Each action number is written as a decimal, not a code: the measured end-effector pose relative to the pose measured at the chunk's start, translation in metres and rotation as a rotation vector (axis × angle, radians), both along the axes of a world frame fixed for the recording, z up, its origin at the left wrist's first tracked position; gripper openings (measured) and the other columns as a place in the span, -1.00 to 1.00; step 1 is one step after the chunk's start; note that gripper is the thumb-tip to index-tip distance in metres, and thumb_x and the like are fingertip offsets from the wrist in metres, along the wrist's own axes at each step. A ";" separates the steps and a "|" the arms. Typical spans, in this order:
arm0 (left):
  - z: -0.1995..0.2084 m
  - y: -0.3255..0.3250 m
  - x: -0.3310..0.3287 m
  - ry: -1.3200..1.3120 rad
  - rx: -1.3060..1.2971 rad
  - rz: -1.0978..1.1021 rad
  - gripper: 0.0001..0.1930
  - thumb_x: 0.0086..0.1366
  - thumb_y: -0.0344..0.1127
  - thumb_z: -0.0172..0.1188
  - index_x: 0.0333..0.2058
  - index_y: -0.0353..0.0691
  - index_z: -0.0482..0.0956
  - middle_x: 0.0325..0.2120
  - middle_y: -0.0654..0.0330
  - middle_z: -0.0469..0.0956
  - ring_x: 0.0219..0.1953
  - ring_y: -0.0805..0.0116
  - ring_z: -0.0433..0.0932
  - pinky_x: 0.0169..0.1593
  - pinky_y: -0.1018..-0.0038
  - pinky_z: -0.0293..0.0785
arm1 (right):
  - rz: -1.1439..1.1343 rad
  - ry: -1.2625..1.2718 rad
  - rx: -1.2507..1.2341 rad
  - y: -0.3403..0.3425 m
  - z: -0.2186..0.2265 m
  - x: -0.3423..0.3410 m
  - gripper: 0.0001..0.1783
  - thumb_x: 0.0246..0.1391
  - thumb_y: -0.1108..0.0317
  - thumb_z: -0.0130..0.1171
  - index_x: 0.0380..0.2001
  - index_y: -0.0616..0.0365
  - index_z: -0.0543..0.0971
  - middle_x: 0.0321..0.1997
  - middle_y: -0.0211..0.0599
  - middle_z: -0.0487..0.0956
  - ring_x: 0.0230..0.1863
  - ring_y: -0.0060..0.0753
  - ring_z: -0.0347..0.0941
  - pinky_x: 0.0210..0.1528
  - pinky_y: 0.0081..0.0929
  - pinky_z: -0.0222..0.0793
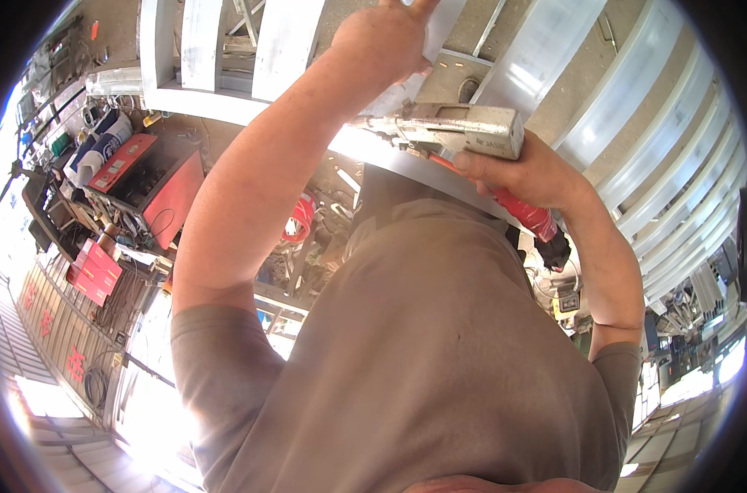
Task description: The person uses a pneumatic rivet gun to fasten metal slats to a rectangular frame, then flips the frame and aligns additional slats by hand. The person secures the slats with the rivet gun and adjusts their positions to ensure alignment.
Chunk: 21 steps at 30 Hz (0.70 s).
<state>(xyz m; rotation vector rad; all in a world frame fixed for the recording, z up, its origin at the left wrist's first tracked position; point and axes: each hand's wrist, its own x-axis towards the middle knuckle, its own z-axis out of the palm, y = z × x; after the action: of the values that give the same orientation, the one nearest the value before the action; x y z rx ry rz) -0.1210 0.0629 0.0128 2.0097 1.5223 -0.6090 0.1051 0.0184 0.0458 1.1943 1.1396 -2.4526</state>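
The person's right hand (525,168) was closed around a metal hand tool (460,130) with a grey boxy head and a red handle, holding it against a pale metal frame (546,49) made of long parallel bars. The left hand (382,41) was raised at the far side, just to the left of the tool, with its fingers pressed on one bar of the same frame; I could not tell if it gripped the bar or only leaned on it. Well to the left, a red machine (156,185) stood among cables and boxes.
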 end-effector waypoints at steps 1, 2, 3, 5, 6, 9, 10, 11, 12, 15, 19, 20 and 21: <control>0.002 0.000 0.000 -0.015 0.008 0.004 0.23 0.22 0.09 0.41 0.53 -0.20 -0.34 0.17 -0.50 0.37 -0.14 -0.23 0.70 -0.15 0.21 0.71 | 0.004 -0.009 -0.009 0.001 0.000 0.000 -0.33 0.21 -0.01 0.37 0.26 0.12 0.50 0.02 -0.35 0.62 -0.17 -0.51 0.51 -0.27 -0.46 0.55; 0.004 0.001 0.000 -0.014 -0.026 0.015 0.17 0.25 0.06 0.39 0.53 -0.22 -0.29 0.18 -0.47 0.37 -0.10 -0.22 0.68 -0.15 0.20 0.71 | 0.014 -0.016 -0.017 0.001 0.001 0.000 -0.33 0.21 0.00 0.37 0.26 0.12 0.49 0.02 -0.35 0.61 -0.17 -0.51 0.51 -0.27 -0.45 0.55; 0.006 0.002 0.000 -0.013 -0.061 0.027 0.12 0.28 0.03 0.37 0.52 -0.24 -0.23 0.19 -0.45 0.37 -0.05 -0.21 0.67 -0.14 0.19 0.71 | 0.024 -0.023 -0.027 0.002 0.001 0.000 -0.33 0.21 0.00 0.37 0.27 0.12 0.49 0.03 -0.35 0.61 -0.17 -0.51 0.50 -0.26 -0.45 0.55; 0.009 0.002 -0.001 0.052 -0.008 -0.170 0.00 0.34 -0.04 0.31 0.51 -0.29 -0.12 0.22 -0.40 0.37 0.06 -0.20 0.61 -0.12 0.18 0.70 | -0.016 -0.027 -0.011 0.002 0.003 -0.001 -0.34 0.15 -0.08 0.41 0.14 0.15 0.55 -0.14 -0.38 0.59 -0.28 -0.50 0.51 -0.26 -0.44 0.53; 0.010 0.002 -0.001 0.115 0.081 -0.379 -0.07 0.37 -0.08 0.28 0.50 -0.31 -0.07 0.23 -0.36 0.36 0.12 -0.20 0.57 -0.11 0.18 0.70 | -0.036 -0.029 -0.001 0.002 0.004 -0.001 -0.34 0.13 -0.13 0.43 0.07 0.17 0.57 -0.22 -0.39 0.59 -0.34 -0.49 0.52 -0.25 -0.43 0.52; 0.010 0.001 0.001 0.128 0.072 -0.375 -0.24 0.43 -0.20 0.17 0.46 -0.37 0.06 0.29 -0.28 0.32 0.29 -0.22 0.41 -0.07 0.15 0.70 | 0.015 -0.045 -0.012 0.004 0.005 -0.001 -0.32 0.21 0.01 0.38 0.29 0.08 0.47 0.06 -0.35 0.60 -0.14 -0.52 0.49 -0.26 -0.43 0.55; 0.011 0.000 0.001 0.110 0.082 -0.386 -0.19 0.42 -0.17 0.20 0.48 -0.35 0.02 0.29 -0.31 0.31 0.25 -0.23 0.44 -0.09 0.15 0.70 | 0.016 -0.045 -0.023 0.004 0.006 -0.001 -0.32 0.20 0.01 0.38 0.29 0.08 0.47 0.05 -0.36 0.60 -0.14 -0.52 0.49 -0.26 -0.43 0.55; 0.011 -0.001 0.001 0.093 0.077 -0.316 -0.14 0.40 -0.14 0.23 0.49 -0.31 -0.03 0.28 -0.34 0.31 0.21 -0.24 0.49 -0.10 0.15 0.70 | 0.015 -0.057 -0.031 0.004 0.007 -0.001 -0.32 0.20 0.01 0.38 0.29 0.08 0.47 0.05 -0.36 0.60 -0.14 -0.52 0.49 -0.26 -0.43 0.54; 0.012 -0.002 0.001 0.075 0.073 -0.247 -0.09 0.39 -0.11 0.25 0.51 -0.28 -0.08 0.27 -0.37 0.30 0.16 -0.25 0.53 -0.12 0.15 0.71 | 0.015 -0.068 -0.039 0.005 0.007 -0.001 -0.32 0.20 0.00 0.38 0.29 0.08 0.47 0.05 -0.36 0.60 -0.14 -0.52 0.49 -0.26 -0.43 0.54; 0.015 -0.005 0.001 -0.002 0.009 0.064 0.05 0.33 -0.02 0.33 0.53 -0.17 -0.22 0.25 -0.46 0.29 -0.01 -0.27 0.64 -0.17 0.14 0.72 | 0.012 -0.046 -0.030 0.005 0.009 -0.001 -0.30 0.20 -0.01 0.38 0.29 0.09 0.47 0.05 -0.35 0.60 -0.16 -0.51 0.50 -0.26 -0.44 0.54; 0.017 0.002 -0.002 -0.069 -0.038 0.076 0.13 0.30 0.03 0.36 0.55 -0.09 -0.30 0.26 -0.50 0.26 -0.18 -0.27 0.70 -0.23 0.13 0.72 | -0.025 -0.071 -0.007 0.004 0.012 -0.001 -0.35 0.16 -0.04 0.44 0.15 0.17 0.55 -0.18 -0.38 0.61 -0.35 -0.52 0.51 -0.26 -0.47 0.51; 0.017 0.004 -0.001 -0.040 -0.057 0.069 0.12 0.31 0.03 0.36 0.55 -0.08 -0.30 0.26 -0.50 0.26 -0.17 -0.26 0.69 -0.23 0.14 0.72 | -0.030 -0.073 -0.004 0.004 0.013 -0.001 -0.35 0.16 -0.04 0.44 0.14 0.17 0.55 -0.18 -0.38 0.61 -0.35 -0.52 0.51 -0.27 -0.47 0.51; 0.016 0.004 0.000 -0.010 -0.075 0.061 0.12 0.31 0.03 0.36 0.55 -0.08 -0.30 0.26 -0.50 0.26 -0.16 -0.25 0.69 -0.23 0.14 0.72 | -0.036 -0.076 -0.001 0.004 0.013 -0.001 -0.35 0.15 -0.04 0.44 0.14 0.18 0.55 -0.18 -0.38 0.61 -0.35 -0.52 0.51 -0.27 -0.47 0.51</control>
<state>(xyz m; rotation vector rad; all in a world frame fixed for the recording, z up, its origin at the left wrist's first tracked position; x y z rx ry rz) -0.1213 0.0673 0.0287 1.9001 1.5265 -0.6208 0.1046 0.0226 0.0591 1.3066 1.1063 -2.4108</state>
